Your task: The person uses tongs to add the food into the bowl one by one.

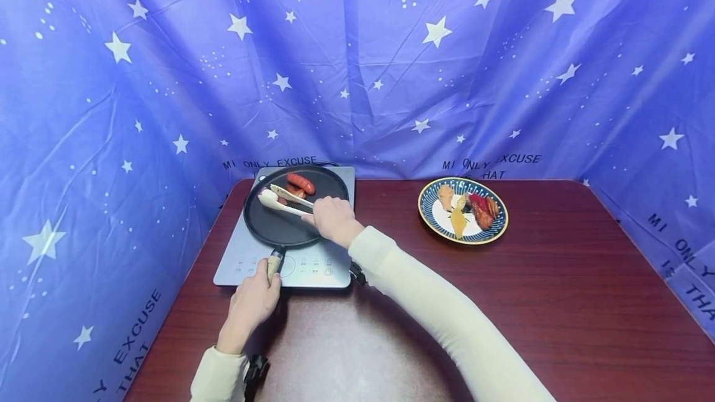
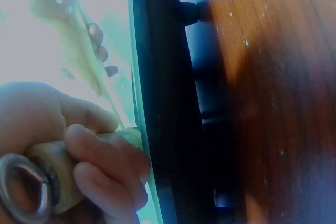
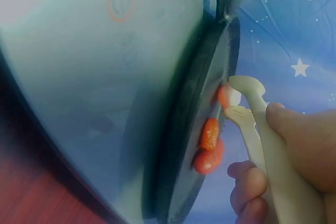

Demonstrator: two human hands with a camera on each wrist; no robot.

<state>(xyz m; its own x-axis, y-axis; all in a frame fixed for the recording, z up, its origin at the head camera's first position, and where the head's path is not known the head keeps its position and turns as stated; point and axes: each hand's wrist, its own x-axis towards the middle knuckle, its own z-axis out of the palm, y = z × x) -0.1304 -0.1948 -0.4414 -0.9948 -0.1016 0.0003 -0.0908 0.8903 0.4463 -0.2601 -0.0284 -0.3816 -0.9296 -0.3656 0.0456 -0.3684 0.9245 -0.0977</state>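
My left hand [image 1: 256, 298] grips the pale handle [image 2: 58, 171] of a flat black frying pan [image 1: 290, 231], its fingers wrapped round it. A metal ring hangs at the handle's end in the left wrist view. My right hand [image 1: 335, 221] holds cream-coloured tongs [image 1: 290, 208], whose tips reach over the left part of the pan. In the right wrist view the tongs [image 3: 265, 145] stand close to a reddish piece with a white part [image 3: 224, 97]; whether they pinch it I cannot tell. A red sausage [image 1: 301, 183] and an orange-brown piece [image 3: 210, 134] lie close together in the pan.
Beneath the pan is a silver induction cooker [image 1: 234, 265] with touch controls along its front. A blue-patterned plate [image 1: 427, 219] with several food pieces stands to the right on the dark red wooden table [image 1: 558, 290]. Blue star-printed curtains [image 1: 357, 67] surround the table's back and sides.
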